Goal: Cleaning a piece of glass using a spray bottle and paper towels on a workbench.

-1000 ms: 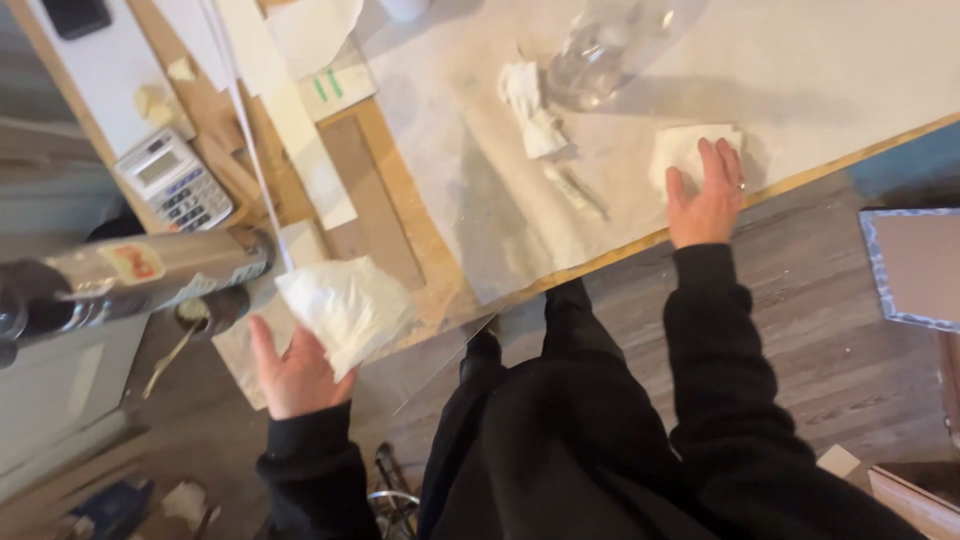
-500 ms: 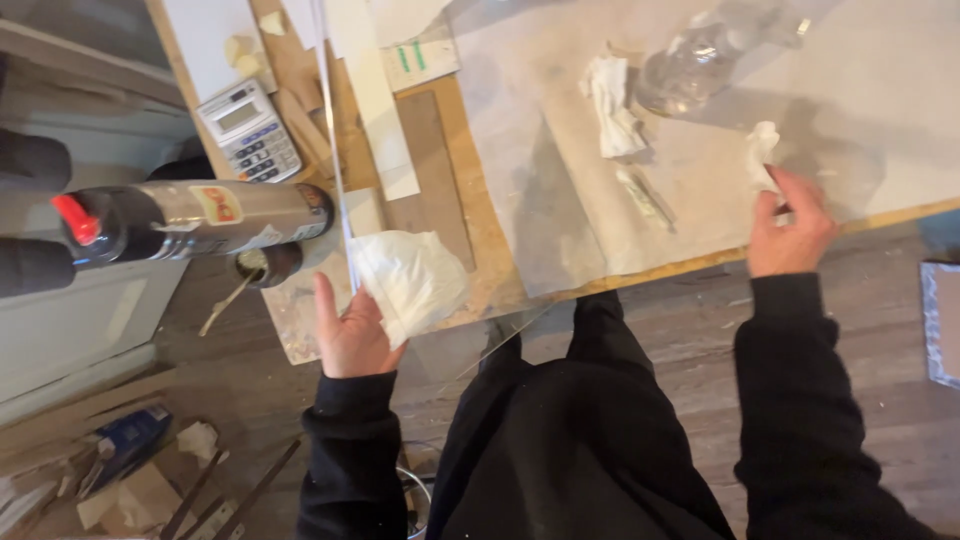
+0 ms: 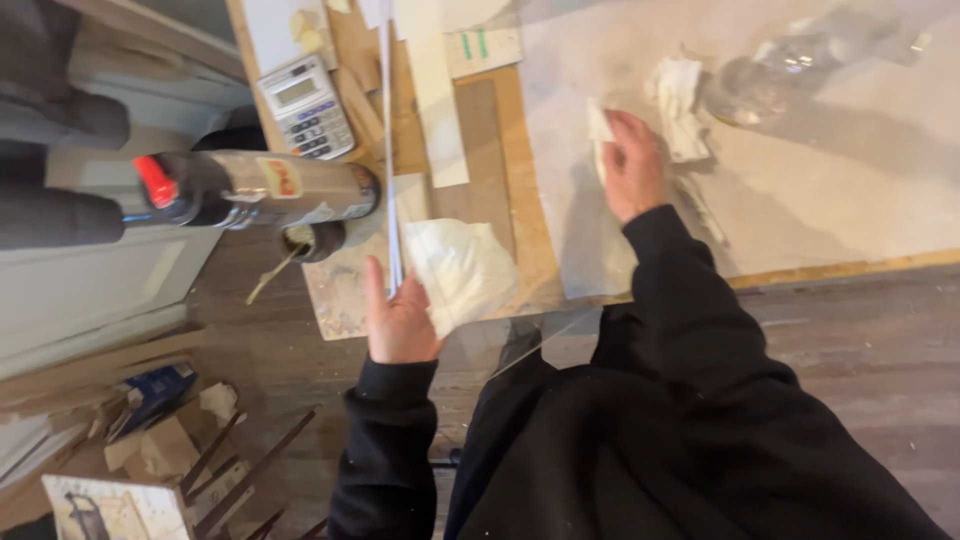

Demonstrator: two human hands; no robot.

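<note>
the sheet of clear glass [image 3: 560,250] lies flat on the tabletop [image 3: 880,200], its near corner sticking out past the wooden edge toward the person. the right hand [image 3: 632,165] is pressed down on it, fingers closed over a white cloth [image 3: 600,128], palm flat, likely so the cloth bears evenly on the pane. the left hand [image 3: 400,320] sits at the overhanging left edge with a crumpled white paper towel [image 3: 460,265] against its palm, thumb up along the thin edge; the padding seems there to keep skin off the sharp rim while steadying the sheet. just beyond the right hand lies another crumpled rag [image 3: 680,105], and further right a clear glass jar [image 3: 770,80] on its side. left of the pane, a calculator [image 3: 305,105] rests on wooden boards, and a metal cylinder with a red cap [image 3: 250,190] lies nearby. scrap wood litters the floor [image 3: 850,380].
</note>
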